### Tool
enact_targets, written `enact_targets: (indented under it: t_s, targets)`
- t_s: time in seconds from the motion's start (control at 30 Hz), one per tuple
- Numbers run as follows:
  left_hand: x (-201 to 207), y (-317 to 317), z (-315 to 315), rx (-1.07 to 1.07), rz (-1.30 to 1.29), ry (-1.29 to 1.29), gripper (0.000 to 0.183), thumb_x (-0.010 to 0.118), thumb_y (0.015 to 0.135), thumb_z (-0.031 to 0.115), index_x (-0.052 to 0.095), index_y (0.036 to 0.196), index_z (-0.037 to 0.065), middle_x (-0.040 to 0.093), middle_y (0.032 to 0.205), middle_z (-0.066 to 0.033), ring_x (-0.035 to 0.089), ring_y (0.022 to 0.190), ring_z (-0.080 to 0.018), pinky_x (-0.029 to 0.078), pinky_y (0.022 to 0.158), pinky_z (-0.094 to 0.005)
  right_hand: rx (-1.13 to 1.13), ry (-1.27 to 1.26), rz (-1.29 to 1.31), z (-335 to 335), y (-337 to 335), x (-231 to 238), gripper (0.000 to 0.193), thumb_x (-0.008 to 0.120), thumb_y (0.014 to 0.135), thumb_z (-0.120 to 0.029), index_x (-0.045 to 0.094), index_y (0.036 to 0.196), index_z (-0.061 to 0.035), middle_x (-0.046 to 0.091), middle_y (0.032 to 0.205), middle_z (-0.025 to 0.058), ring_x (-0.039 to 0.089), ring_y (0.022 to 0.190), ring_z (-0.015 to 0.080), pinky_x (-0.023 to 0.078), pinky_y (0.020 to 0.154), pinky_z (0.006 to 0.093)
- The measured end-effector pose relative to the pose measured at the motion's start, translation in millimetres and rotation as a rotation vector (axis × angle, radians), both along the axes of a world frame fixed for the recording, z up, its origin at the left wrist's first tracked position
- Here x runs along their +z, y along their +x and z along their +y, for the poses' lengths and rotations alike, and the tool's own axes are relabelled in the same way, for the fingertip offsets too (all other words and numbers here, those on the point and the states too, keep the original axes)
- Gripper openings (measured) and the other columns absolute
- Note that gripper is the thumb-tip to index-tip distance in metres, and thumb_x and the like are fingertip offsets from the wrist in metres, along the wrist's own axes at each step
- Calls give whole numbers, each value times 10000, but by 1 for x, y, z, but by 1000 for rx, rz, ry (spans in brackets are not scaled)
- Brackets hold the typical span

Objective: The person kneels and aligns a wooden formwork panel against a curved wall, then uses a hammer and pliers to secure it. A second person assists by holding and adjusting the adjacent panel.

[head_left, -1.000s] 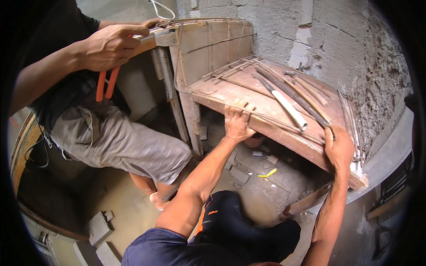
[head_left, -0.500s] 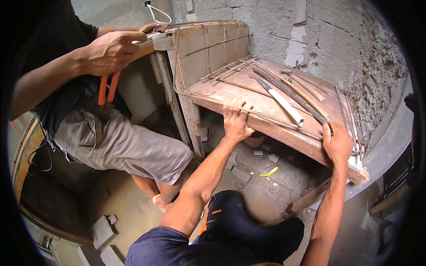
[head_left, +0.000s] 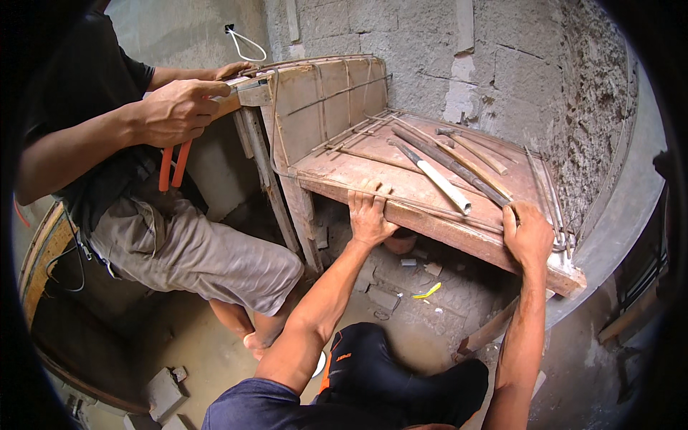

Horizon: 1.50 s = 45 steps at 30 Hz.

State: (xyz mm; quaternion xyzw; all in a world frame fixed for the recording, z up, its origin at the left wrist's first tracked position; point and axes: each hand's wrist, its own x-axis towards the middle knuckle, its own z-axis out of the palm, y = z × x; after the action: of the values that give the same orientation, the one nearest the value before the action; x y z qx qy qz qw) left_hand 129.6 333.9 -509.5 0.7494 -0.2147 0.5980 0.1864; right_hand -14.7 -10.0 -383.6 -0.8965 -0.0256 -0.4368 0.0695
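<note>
My left hand (head_left: 371,218) is hooked over the front edge of a raised wooden platform (head_left: 344,184), fingers on top. Farther right, my right hand (head_left: 528,233) grips the same edge, its fingers close to the near end of a dark metal bar (head_left: 466,168). Whether it touches the bar, I cannot tell. Beside the bar on the platform lie a white-ended pipe (head_left: 444,188) and a hammer (head_left: 473,149) with a wooden handle. Thin steel rods (head_left: 548,190) run along the platform's sides.
At left stands a co-worker, one hand (head_left: 175,111) holding an orange-handled tool (head_left: 173,166), the other on the higher step's edge. A rough block wall (head_left: 401,57) rises behind. Below the platform lie rubble and a yellow object (head_left: 428,291); broken blocks (head_left: 165,393) sit lower left.
The view has shifted, so the platform appears slightly lower and farther left. Both my hands stay on its edge. The co-worker's hand with the orange-handled tool appears slightly lower.
</note>
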Motion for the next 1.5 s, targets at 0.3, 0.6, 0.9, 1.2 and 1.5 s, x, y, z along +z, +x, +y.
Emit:
enact_targets:
  t_s: [0.3,0.6,0.9,1.2,1.5]
  targets:
    - [8,-12,-1,-25,30,1,909,961,628,393,599,1419,131,555,1465,-149,485,1425,-417,361,1186,-592,13,32,-31,0,-1,-1,279,691,1006,-388,787,1054,-131,776,1041,132,742,965,377,578,828,499]
    - [8,-11,-2,-27,1,5,934,979,608,410,613,1412,109,574,1449,-167,509,1395,-442,376,1172,-601,-28,49,43,0,-1,1,341,684,994,-424,787,1075,-110,786,1061,142,751,987,372,583,850,500]
    - [12,-14,-6,-13,24,24,886,958,655,408,612,1411,103,541,1489,-150,463,1430,-441,358,1191,-606,-41,91,40,-3,2,-3,382,677,996,-469,801,1077,-117,784,1039,159,766,958,379,603,821,518]
    - [16,-32,16,-141,183,107,1029,953,713,432,535,1574,53,502,1606,-219,402,1517,-461,296,1270,-585,-56,114,69,-3,0,0,369,676,998,-466,797,1085,-129,785,1035,143,762,953,373,599,816,508]
    - [9,7,62,-217,161,-300,644,254,1174,401,720,1400,17,572,1585,-247,509,1463,-416,259,1267,-571,-56,126,29,-3,1,-2,357,705,983,-473,801,1047,-135,773,975,139,758,918,366,591,791,516]
